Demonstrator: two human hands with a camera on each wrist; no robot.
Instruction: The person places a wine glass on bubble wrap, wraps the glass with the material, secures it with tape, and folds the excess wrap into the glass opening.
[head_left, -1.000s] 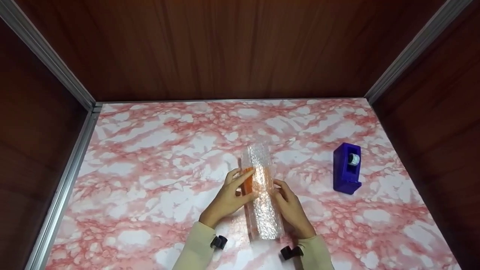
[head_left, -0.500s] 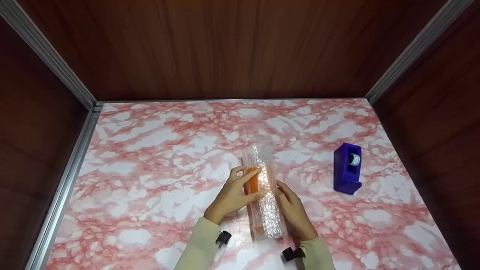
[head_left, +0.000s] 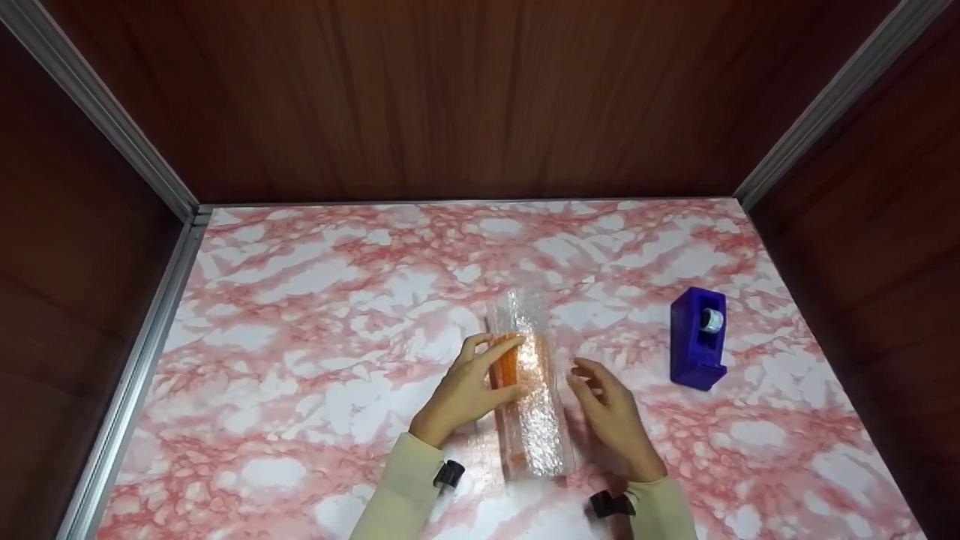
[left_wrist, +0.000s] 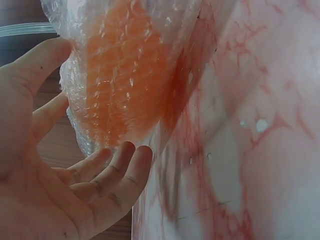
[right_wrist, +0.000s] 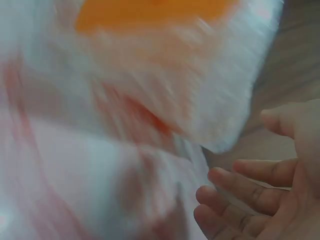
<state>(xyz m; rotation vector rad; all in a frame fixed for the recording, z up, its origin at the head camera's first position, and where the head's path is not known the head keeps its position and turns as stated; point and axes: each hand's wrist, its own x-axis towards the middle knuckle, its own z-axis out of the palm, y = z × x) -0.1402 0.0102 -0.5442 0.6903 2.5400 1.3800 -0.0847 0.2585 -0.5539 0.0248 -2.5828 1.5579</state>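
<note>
Left hand (head_left: 461,390) spread and pressing the wrap (head_left: 546,442) down round the orange thing (head_left: 508,367) on the table (head_left: 300,360), probably so layers don't spring; right hand (head_left: 615,416) relaxed, empty, just beside it, dispenser (head_left: 684,345) likely parked for reach.

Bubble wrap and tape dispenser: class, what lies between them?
In the head view, the right hand lies between the bubble wrap and the tape dispenser; beyond that hand, only bare tabletop reaches the dispenser.
</note>
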